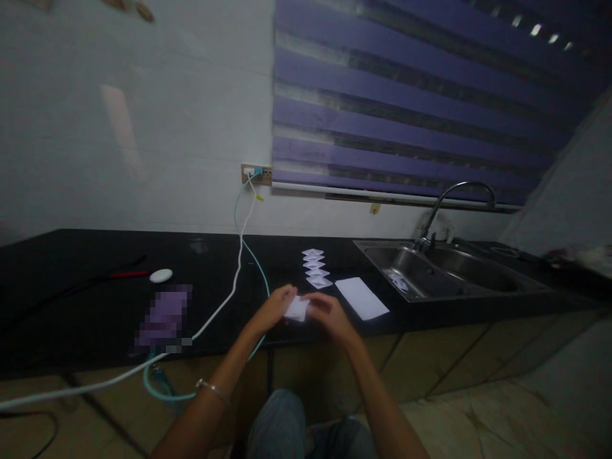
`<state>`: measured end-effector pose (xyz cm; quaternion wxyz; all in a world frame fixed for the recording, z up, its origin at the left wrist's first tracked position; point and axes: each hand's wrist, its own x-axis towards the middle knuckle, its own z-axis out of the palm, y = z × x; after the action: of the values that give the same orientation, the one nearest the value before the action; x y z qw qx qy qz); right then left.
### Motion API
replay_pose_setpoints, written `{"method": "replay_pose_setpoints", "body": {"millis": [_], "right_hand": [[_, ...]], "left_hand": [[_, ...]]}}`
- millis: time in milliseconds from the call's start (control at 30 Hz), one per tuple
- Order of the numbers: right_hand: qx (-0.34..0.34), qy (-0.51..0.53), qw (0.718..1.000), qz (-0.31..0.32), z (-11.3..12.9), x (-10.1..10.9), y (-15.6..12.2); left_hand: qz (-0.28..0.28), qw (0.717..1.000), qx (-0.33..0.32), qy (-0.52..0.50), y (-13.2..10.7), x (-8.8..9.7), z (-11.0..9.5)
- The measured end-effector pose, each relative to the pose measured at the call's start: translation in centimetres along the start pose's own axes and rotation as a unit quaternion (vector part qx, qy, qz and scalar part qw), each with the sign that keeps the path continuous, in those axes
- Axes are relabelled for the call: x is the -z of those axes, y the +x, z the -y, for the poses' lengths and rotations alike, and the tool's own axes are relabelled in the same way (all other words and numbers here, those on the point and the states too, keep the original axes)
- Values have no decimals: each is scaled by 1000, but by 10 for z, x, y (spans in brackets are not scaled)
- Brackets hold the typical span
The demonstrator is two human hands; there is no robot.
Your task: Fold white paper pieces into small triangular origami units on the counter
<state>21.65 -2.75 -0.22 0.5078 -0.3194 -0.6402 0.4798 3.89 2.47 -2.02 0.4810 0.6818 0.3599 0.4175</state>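
A small folded piece of white paper (297, 310) is between my two hands, just above the front part of the black counter. My left hand (277, 305) grips its left side, fingers closed. On its right side, my right hand (329, 312) has curled fingers and thumb at the paper's edge. Beyond my hands lies a column of several folded white paper pieces (315, 264), overlapping one another. To the right of my right hand rests a flat stack of white paper sheets (362, 298).
A steel double sink (406, 292) with a tall faucet (435, 210) is set in the black counter (215, 255) at right. White and teal cables (238, 274) run from a wall socket (255, 173) across the left side, near a white oval object (161, 275) and a blurred-out purple item (165, 315).
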Motion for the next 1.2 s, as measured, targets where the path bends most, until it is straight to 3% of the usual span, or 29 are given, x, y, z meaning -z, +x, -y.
{"method": "replay_pose_setpoints", "body": {"millis": [133, 267, 433, 733, 1000, 1200], "right_hand": [[0, -1, 999, -51, -6, 0, 2], [9, -6, 994, -112, -11, 1, 4], [9, -15, 990, -136, -9, 2, 4], [-5, -16, 988, -152, -10, 2, 4], [-12, 18, 989, -149, -6, 4, 1], [-2, -21, 984, -176, -12, 3, 4]], "left_hand": [[-23, 997, 8, -71, -2, 5, -10], [12, 993, 18, -115, -5, 12, -15], [-14, 991, -13, -133, -6, 14, -18], [-65, 994, -63, -64, -5, 10, -21], [-71, 995, -69, -17, -8, 9, -25], [-84, 995, -50, 19, -7, 8, -26]]}}
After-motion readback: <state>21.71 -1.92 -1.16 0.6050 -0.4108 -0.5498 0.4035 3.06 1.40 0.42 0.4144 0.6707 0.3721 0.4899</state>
